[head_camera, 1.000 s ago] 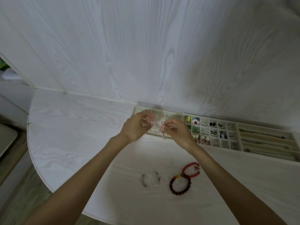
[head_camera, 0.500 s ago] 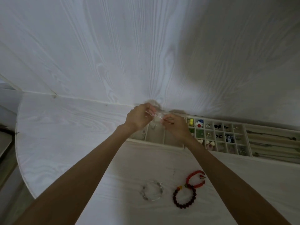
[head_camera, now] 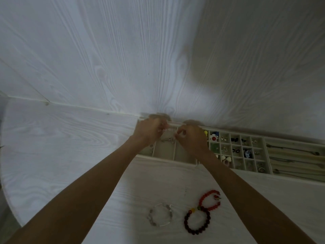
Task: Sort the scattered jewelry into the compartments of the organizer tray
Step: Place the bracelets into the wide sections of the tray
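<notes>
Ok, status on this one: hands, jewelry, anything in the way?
Left hand and right hand both pinching a pale beaded bracelet over the organizer tray. Three bracelets unsorted on table. Nothing blocking.

1. You've got a white wood-grain table [head_camera: 58, 147] under you; its left edge curves round.
2. The wall [head_camera: 123, 50] behind it is white wood-grain panelling and meets the tabletop at a seam.
3. A second wall panel [head_camera: 15, 81] angles off at far left.
4. Light is dim and cool, brighter on the left; a soft grey shadow [head_camera: 263, 67] covers the wall's right side.
5. A dark strip of floor [head_camera: 7, 219] shows at lower left, blurred.
</notes>
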Demonstrator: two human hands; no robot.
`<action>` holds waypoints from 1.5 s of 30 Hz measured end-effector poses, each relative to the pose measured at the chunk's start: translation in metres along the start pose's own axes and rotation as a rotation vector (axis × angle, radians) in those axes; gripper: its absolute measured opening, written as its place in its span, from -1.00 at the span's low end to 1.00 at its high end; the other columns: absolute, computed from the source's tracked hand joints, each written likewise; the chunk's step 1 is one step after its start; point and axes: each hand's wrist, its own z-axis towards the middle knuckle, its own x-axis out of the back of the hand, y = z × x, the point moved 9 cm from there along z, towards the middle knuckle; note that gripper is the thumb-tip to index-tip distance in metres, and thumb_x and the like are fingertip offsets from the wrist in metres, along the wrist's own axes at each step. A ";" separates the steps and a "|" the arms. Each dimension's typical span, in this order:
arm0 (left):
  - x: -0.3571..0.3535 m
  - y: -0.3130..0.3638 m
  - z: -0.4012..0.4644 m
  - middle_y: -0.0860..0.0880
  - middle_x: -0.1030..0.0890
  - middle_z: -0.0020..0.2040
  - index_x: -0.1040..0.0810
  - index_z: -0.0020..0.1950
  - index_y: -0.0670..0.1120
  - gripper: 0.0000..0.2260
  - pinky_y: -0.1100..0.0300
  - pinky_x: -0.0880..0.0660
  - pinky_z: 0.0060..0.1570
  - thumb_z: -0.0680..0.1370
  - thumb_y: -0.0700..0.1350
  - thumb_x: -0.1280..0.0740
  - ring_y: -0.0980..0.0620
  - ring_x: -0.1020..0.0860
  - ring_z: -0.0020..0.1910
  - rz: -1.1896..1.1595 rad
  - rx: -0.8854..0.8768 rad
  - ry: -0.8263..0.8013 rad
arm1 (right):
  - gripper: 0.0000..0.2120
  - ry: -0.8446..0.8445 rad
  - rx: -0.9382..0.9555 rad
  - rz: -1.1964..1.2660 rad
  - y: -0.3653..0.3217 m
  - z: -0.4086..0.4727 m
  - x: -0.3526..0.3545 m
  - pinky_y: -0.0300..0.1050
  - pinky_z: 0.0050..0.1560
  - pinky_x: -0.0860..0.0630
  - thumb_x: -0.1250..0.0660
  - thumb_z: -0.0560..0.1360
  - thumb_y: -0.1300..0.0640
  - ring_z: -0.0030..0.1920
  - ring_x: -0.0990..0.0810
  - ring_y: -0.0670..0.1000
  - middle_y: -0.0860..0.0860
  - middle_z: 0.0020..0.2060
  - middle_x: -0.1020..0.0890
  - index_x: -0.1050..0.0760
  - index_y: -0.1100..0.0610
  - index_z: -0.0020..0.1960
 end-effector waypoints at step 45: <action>-0.012 0.021 -0.048 -0.09 -0.65 0.08 -0.64 0.06 -0.11 -0.69 -0.02 -0.50 0.14 0.42 -0.13 -0.20 -0.13 -0.59 0.14 0.475 -0.476 0.185 | -0.70 0.072 0.489 -0.190 -0.044 -0.055 -0.003 0.08 0.17 -0.39 -0.22 0.42 0.29 0.04 -0.54 0.14 0.06 0.02 -0.62 -0.57 0.14 0.09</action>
